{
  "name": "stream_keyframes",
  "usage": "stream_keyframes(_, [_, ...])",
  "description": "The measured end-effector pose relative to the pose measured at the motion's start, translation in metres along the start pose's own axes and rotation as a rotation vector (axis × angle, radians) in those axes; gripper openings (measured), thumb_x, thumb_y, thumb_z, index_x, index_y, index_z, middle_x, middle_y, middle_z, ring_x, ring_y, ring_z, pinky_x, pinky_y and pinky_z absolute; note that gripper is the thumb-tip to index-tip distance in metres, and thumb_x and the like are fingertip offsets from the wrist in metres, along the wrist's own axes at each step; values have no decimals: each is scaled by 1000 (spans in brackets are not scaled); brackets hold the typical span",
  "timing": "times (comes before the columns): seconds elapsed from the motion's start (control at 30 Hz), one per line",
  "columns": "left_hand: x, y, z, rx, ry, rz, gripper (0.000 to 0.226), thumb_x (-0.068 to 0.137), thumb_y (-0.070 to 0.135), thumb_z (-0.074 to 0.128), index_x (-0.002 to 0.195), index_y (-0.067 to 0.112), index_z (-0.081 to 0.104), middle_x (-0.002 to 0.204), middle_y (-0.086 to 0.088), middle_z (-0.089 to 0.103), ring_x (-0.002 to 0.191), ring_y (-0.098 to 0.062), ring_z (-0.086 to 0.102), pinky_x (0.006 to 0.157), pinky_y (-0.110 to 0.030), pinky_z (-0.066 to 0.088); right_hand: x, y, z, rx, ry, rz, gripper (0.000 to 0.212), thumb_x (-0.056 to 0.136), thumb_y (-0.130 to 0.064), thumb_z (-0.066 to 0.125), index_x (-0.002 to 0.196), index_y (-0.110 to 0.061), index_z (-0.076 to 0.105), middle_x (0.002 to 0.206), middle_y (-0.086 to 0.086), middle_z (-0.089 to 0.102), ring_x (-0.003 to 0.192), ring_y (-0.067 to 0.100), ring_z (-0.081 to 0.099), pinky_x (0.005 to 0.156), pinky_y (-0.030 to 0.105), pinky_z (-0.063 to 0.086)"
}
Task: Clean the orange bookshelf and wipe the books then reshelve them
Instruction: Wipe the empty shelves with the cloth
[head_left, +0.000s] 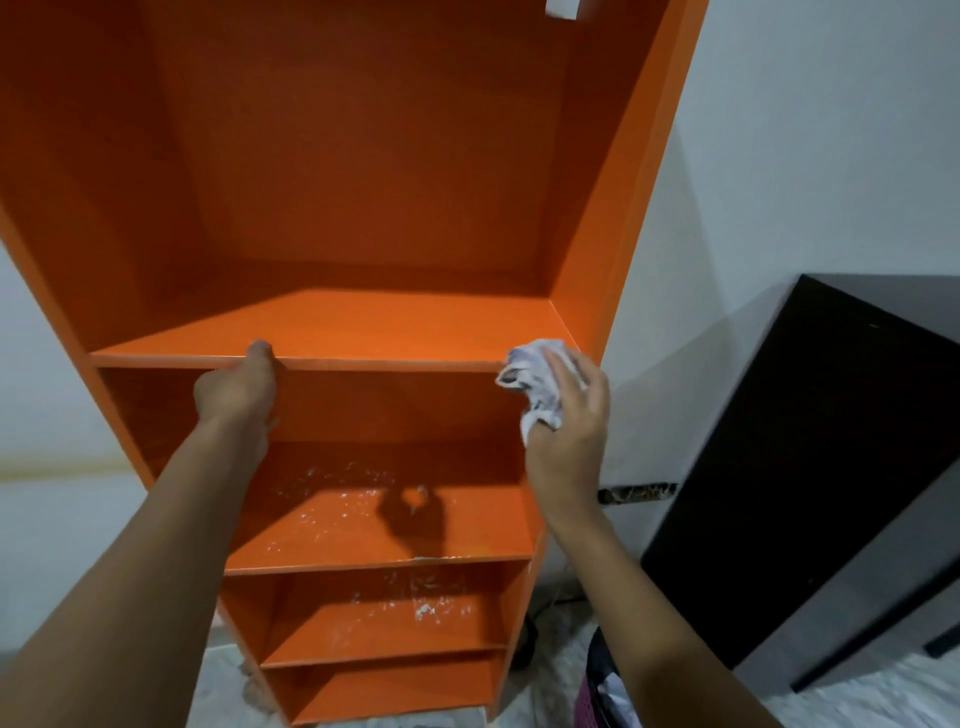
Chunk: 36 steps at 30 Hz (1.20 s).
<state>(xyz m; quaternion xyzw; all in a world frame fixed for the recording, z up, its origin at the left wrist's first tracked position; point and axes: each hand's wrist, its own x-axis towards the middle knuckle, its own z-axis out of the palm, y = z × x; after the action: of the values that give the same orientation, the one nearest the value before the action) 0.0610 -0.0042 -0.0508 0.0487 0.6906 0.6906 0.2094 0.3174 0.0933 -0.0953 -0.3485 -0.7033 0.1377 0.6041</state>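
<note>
The orange bookshelf (363, 197) fills the left and middle of the head view, its shelves bare of books. My left hand (236, 387) grips the front edge of the upper shelf board, thumb on top. My right hand (569, 421) holds a crumpled white cloth (535, 382) against the right end of that same edge. White dust and specks lie on the two lower shelves (363, 519). No books are in sight.
A dark cabinet (810, 467) stands to the right of the bookshelf against the white wall. A basket with a pink rim (592, 696) sits on the floor at the lower right. Pale floor covering shows under the shelf.
</note>
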Motion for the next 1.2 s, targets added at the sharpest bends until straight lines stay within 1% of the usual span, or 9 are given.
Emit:
stream_keyframes(0.13, [0,-7,-9,69,96,98,54,83,57,62,107,9,55,102,-6,60,102,-26,59,87,-41,49,7,17,17,-93,152,50,72,79,26,48,144,-4,42,140,18,37,133,22,36,109,8,28])
stream_keyframes(0.23, [-2,-9,-21,205,247,142,91,78,59,68,145,13,27,147,-13,30,132,-34,39,105,-48,38,-5,13,43,-151,132,34,78,79,25,46,150,-1,30,148,19,31,141,26,29,117,16,21])
stream_keyframes(0.4, [14,-8,-52,283,314,413,100,86,49,65,156,17,2,161,-13,5,146,-37,14,114,-52,26,-28,-12,94,-120,56,-24,87,76,28,47,153,-1,18,158,17,18,150,26,10,120,21,14])
stream_keyframes(0.6, [48,-4,-101,239,274,587,52,96,50,44,141,23,47,136,-1,57,122,-23,56,100,-43,49,-60,-71,162,-22,-54,-71,94,74,30,50,154,-4,15,160,10,12,151,21,3,116,12,17])
stream_keyframes(0.77, [63,9,-134,240,149,633,46,103,42,36,87,13,69,82,-4,68,77,-20,63,75,-44,56,-85,-128,218,24,-207,-141,94,79,25,53,155,-12,12,163,2,9,152,19,-1,117,28,30])
stream_keyframes(0.83, [72,15,-146,227,53,606,43,104,41,35,84,21,68,82,0,68,80,-17,66,76,-42,56,-93,-153,236,46,-280,-178,93,79,24,52,156,-15,15,163,1,12,152,16,0,110,38,43])
stream_keyframes(0.97, [80,28,-160,214,-126,497,47,106,38,29,114,15,69,106,-3,69,93,-17,67,71,-24,52,-110,-189,263,137,-484,-307,81,80,24,50,151,-13,35,159,2,28,150,10,8,114,38,37])
stream_keyframes(1.07, [86,36,-167,224,-205,447,50,106,38,26,114,14,68,101,-3,69,86,-9,66,70,-21,47,-123,-192,262,206,-690,-296,70,80,21,54,140,-14,52,150,0,43,145,10,25,112,39,39])
stream_keyframes(1.2, [96,41,-174,266,-280,475,52,106,42,22,97,22,69,103,-5,71,93,-15,68,89,-30,44,-99,-190,226,347,-632,-161,78,63,25,51,131,-12,61,136,3,53,129,16,45,107,19,38])
